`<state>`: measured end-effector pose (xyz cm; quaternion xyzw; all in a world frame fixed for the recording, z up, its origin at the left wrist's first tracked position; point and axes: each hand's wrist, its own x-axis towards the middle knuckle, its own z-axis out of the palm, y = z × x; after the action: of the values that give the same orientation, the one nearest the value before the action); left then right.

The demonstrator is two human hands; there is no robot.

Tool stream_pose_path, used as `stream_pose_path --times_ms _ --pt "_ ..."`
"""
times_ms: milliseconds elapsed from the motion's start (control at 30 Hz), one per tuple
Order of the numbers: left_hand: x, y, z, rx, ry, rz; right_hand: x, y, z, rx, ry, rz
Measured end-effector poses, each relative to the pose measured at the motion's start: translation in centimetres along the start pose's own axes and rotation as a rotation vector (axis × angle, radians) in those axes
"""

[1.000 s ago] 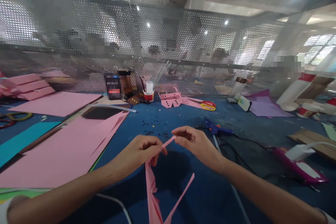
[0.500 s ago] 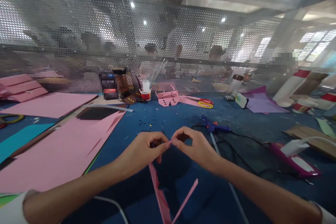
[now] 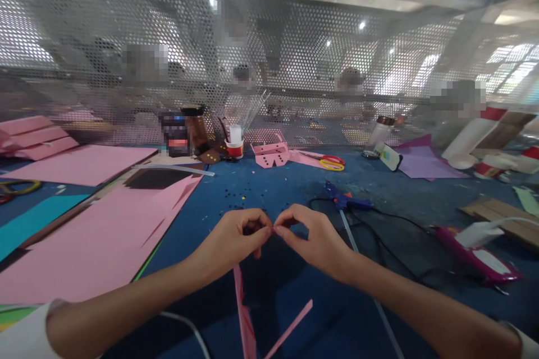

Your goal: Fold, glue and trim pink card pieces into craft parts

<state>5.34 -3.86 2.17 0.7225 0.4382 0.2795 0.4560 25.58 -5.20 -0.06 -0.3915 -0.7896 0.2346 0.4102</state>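
My left hand [image 3: 236, 238] and my right hand [image 3: 309, 238] meet fingertip to fingertip above the blue table [image 3: 273, 190]. Both pinch the top end of a thin pink paper strip [image 3: 244, 320], which hangs down from the left fingers. A second arm of the strip [image 3: 290, 328] slants up to the right below the hands. The piece between the fingertips is almost fully hidden.
Large pink paper sheets [image 3: 96, 230] lie at the left. A blue glue gun [image 3: 343, 200] with black cord lies just beyond my right hand. Red and yellow scissors [image 3: 330, 162], a pink cut-out [image 3: 272, 155], jars [image 3: 193, 129] and a purple device [image 3: 475, 249] stand around. People sit behind a perforated screen [image 3: 295, 67].
My hands have closed the gap between them. The stretch of pink strip that showed between the fingers a second ago is now pinched out of sight.
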Motion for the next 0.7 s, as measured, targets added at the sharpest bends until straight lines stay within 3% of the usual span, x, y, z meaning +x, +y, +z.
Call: stream_pose_path --times_ms 233,533,700 --pt "-0.1 -0.3 0.2 -0.063 -0.027 -0.009 -0.2 0.3 0.2 -0.131 0.016 -0.096" --pt "0.5 -1.7 0.2 -0.184 -0.071 -0.054 -0.3 0.0 -0.2 -0.379 0.002 -0.351" --pt "0.7 -1.4 0.1 -0.229 -0.090 -0.100 -0.3 0.2 -0.7 -0.460 -0.039 -0.440"
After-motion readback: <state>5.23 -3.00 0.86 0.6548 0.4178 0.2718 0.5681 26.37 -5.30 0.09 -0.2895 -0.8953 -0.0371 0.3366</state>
